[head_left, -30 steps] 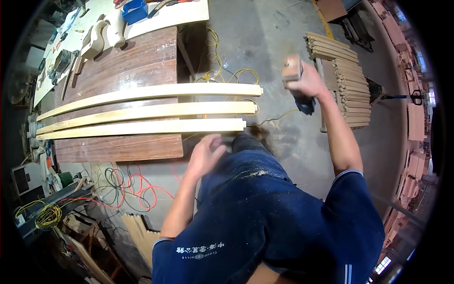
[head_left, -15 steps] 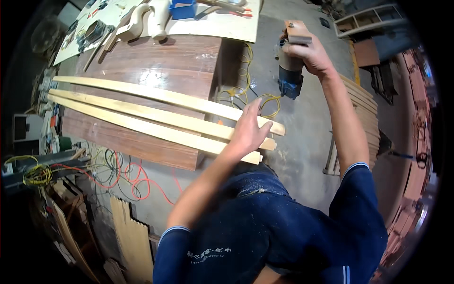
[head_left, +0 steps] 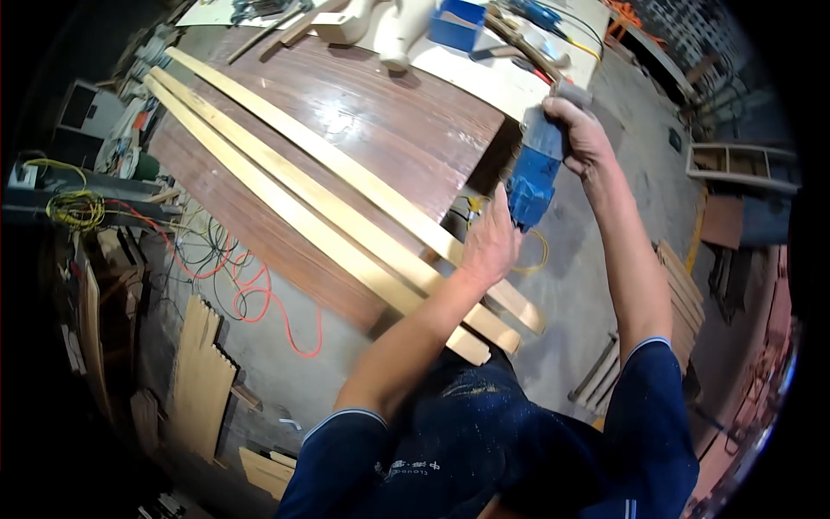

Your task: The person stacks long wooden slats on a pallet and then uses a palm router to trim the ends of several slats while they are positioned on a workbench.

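My right hand is wrapped round the grey front part of a blue power sander, held up beyond the ends of the wooden strips. Just below its blue body, my left hand has its fingers stretched out along the sander's rear end; whether they touch it I cannot tell. Three long pale wooden strips, among them a far strip, a middle strip and a near strip, lie side by side across the brown tabletop. Their near ends stick out past its edge, under my left forearm.
Behind lies a pale board bearing a blue bin, carved wooden pieces and tools. Red hose and cables trail over the floor at left. Planks stand at lower left; more slats are at right.
The sander has come down and tilted, showing its blue body beside my left hand. My left hand has lifted off the strips toward it. The view has turned, so the table appears rotated.
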`<state>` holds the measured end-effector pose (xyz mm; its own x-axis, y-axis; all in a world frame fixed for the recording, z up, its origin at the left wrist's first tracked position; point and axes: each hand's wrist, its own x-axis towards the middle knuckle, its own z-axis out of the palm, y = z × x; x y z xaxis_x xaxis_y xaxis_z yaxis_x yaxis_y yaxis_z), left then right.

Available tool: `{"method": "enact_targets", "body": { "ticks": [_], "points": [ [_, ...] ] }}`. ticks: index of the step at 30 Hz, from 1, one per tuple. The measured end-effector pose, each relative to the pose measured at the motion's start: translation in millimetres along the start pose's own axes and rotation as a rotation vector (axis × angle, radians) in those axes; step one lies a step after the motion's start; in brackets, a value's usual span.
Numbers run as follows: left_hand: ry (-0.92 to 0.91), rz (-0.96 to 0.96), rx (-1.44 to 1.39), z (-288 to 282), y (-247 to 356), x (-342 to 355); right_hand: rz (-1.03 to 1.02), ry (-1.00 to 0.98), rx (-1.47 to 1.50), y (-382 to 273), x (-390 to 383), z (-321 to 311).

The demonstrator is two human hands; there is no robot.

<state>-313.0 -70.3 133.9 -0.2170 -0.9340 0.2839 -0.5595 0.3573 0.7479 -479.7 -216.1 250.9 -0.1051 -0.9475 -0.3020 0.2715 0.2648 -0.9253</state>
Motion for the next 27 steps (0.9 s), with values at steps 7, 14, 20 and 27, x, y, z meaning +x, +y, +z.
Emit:
{"method": "enact_targets", "body": {
  "ticks": [7, 14, 20, 27],
  "points": [
    [-0.057, -0.18, -0.035, 5.0, -28.3, 9.5, 0.064, -0.121, -0.12, 23.8, 45.0, 34.6],
    [0.153, -0.277, 0.018, -30.8, -82.3, -67.4, -0.222, -0.227, -0.866, 96.4, 145.3, 78.6],
    [0.215, -0.655, 0.318, -71.7, -75.8, -141.4, -0.237, -0.373, -1.274, 143.2, 187.9, 143.6],
    [0.248, -1.055, 0.365, -56.8, -92.6, -137.5, -0.349, -0.39, -1.5, 177.9, 239.5, 198.5]
  ]
}}
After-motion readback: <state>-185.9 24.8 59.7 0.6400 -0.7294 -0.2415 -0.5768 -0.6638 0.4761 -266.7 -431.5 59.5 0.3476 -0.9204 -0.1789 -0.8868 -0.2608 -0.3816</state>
